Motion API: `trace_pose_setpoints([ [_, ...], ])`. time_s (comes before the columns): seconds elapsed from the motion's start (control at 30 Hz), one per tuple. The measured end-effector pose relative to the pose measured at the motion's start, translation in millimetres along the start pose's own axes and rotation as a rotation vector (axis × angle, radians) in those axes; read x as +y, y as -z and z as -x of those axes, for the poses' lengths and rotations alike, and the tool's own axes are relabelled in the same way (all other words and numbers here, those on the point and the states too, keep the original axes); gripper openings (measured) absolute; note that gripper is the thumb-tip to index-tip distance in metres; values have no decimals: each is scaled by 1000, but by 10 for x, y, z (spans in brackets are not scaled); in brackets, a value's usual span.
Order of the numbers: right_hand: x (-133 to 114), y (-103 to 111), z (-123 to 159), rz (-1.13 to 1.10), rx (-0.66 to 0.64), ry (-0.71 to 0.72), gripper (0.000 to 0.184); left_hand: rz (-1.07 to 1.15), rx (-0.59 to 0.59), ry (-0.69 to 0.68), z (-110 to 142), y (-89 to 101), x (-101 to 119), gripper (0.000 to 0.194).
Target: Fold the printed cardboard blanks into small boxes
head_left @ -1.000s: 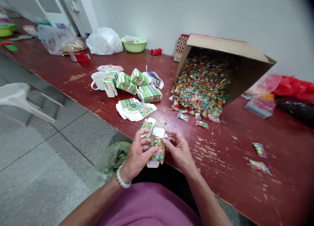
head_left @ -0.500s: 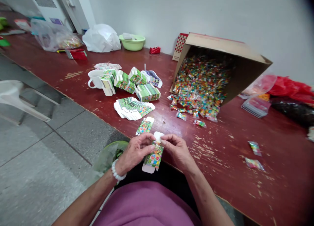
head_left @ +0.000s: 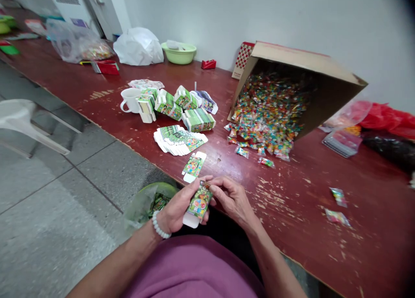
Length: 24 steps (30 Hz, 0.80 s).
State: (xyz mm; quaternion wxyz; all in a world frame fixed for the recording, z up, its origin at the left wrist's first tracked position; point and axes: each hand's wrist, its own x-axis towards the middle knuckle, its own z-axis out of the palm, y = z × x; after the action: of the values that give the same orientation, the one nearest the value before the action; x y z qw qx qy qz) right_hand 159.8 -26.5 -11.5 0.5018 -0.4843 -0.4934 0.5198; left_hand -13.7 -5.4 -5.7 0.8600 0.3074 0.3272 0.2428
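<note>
A small green printed cardboard box (head_left: pixel 199 203) lies in my left hand (head_left: pixel 177 208), whose fingers wrap round it from below. Its white flap stands out at the near end, while the far end flap is folded down. My right hand (head_left: pixel 231 198) pinches the box's far right corner with thumb and forefinger. Just beyond the hands, a flat box (head_left: pixel 194 165) of the same print rests at the table edge. Behind that, a fanned stack of flat boxes (head_left: pixel 178 141) is spread out, with banded bundles of boxes (head_left: pixel 199 119) farther back.
A tipped carton (head_left: pixel 337 73) spills wrapped candies (head_left: pixel 266 116) onto the red table (head_left: pixel 292 211). Several loose candies lie to the right. A white mug (head_left: pixel 130 100) stands left of the bundles. Below the table edge, a green bin with a plastic liner (head_left: pixel 139 207) holds green packets.
The box's far white flap, upright before, is now folded down. My left hand has shifted from pinching the box's side to cradling it underneath. The view has moved slightly.
</note>
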Motion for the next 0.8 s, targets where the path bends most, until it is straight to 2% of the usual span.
trace_pose_setpoints([
  [0.1,-8,13,12,30,-66,-43,22,-81,83,-36,-7,-14,1,60],
  [0.27,-28,7,-30,-148,-100,-146,21,-206,61,-108,-9,-56,22,63],
  [0.47,-17,-64,-74,-281,-46,-127,19,-257,35,-148,-19,-12,21,70],
  [0.8,92,-88,-98,-245,-45,-77,17,-245,-37,-140,-25,91,58,75],
])
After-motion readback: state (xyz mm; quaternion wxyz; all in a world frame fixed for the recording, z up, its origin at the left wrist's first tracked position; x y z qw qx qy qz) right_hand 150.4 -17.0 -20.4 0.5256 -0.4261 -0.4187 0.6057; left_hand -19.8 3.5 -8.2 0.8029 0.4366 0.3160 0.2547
